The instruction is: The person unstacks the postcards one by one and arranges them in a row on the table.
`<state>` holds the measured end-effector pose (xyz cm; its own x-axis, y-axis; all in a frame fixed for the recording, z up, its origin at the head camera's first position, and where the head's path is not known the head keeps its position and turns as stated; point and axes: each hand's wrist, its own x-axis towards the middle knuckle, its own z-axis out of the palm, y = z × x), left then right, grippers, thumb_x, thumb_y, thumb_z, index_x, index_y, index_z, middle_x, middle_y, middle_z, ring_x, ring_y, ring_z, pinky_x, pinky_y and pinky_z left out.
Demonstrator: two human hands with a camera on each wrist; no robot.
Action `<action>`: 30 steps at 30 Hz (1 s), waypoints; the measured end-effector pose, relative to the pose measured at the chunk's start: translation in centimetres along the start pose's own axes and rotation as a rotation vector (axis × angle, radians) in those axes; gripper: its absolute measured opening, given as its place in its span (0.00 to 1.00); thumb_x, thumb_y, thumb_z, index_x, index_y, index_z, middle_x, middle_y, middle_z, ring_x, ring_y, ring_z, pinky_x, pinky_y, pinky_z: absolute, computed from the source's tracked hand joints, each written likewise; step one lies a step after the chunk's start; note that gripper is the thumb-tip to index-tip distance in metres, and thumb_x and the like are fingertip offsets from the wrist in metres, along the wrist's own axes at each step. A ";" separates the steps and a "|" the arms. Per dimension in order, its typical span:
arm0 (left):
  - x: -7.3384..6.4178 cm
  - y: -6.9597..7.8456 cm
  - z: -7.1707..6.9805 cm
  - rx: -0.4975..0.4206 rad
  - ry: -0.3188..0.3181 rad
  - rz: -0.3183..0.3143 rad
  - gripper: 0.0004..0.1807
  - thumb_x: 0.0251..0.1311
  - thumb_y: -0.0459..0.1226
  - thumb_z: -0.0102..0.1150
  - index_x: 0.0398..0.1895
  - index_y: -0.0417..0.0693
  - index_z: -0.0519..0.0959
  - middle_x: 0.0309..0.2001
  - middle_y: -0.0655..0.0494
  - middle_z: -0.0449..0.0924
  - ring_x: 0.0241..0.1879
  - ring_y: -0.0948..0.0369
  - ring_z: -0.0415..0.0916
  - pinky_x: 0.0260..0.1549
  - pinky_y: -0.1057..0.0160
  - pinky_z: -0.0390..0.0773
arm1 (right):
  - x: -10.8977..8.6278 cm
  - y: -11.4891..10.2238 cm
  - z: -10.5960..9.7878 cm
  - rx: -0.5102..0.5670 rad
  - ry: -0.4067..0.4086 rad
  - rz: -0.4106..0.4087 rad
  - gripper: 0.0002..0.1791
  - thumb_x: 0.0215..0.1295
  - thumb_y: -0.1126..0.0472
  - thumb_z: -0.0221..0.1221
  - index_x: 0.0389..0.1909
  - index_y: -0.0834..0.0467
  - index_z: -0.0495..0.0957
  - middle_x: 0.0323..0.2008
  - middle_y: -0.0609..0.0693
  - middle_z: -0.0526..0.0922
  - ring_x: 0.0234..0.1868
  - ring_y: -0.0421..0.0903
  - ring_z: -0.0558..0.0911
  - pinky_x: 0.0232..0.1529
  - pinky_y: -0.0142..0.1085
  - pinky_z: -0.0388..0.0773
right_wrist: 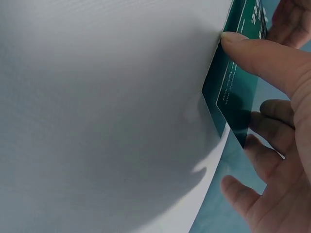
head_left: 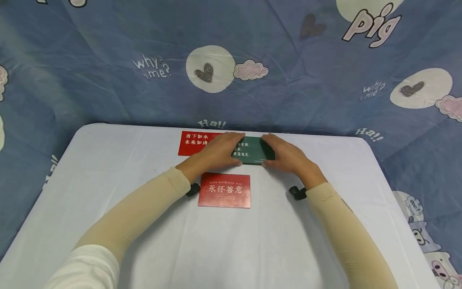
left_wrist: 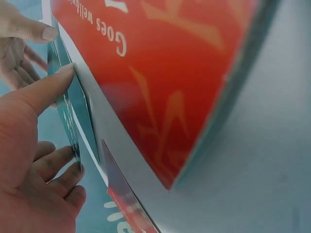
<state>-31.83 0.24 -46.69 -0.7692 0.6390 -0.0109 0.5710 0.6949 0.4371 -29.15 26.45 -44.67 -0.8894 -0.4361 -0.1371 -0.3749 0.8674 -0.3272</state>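
Observation:
A green card (head_left: 255, 151) with white lettering lies at the back of the table between both hands. My left hand (head_left: 224, 149) grips its left end, thumb on the near edge and fingers on the far edge. At the right end my right hand (head_left: 286, 154) holds it the same way. In the right wrist view the green card (right_wrist: 243, 92) shows a second green layer beneath; whether it is folded or two cards, I cannot tell. A red card (head_left: 193, 149) lies partly behind my left hand. Nearer to me is another red card (head_left: 223, 196) with white lettering.
A white cloth covers the table (head_left: 231, 249). Behind its back edge hangs a blue printed curtain (head_left: 281, 104). Black wrist cameras show at the left wrist (head_left: 193, 189) and the right wrist (head_left: 297, 193).

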 end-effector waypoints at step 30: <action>1.1 -0.2 -0.4 0.024 -0.023 0.002 0.51 0.59 0.46 0.77 0.81 0.43 0.60 0.77 0.48 0.65 0.77 0.51 0.60 0.79 0.54 0.48 | 1.0 0.5 -0.3 0.000 -0.009 0.024 0.50 0.63 0.52 0.74 0.81 0.56 0.60 0.81 0.57 0.59 0.80 0.55 0.59 0.75 0.53 0.63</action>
<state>-32.93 0.67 -46.44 -0.7612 0.6478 -0.0311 0.5795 0.7009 0.4159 -30.30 26.55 -44.74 -0.8959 -0.4169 -0.1532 -0.3530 0.8777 -0.3240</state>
